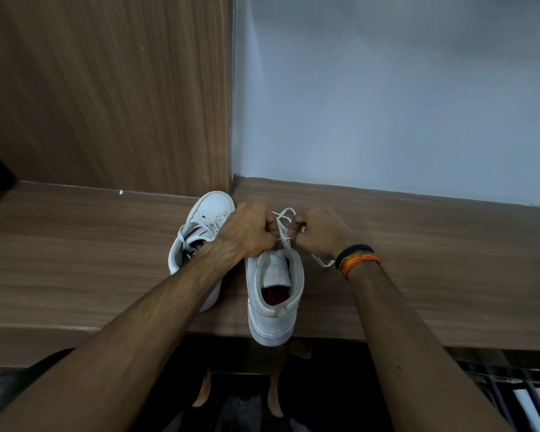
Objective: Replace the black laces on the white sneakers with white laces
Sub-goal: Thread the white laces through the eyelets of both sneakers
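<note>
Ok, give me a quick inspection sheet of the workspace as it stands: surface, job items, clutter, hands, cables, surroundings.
Surface: wooden shelf, bare beside the shoes.
Job's things: near sneaker with its heel over the shelf edge, white lace at its top; far sneaker already has white laces. No black laces seen.
Clutter: small white scrap at the back of the shelf.
Hands: left hand and right hand each pinch the lace above the near sneaker.
Cables: nothing seen.
Surroundings: wooden panel at the left, pale wall at the right.
</note>
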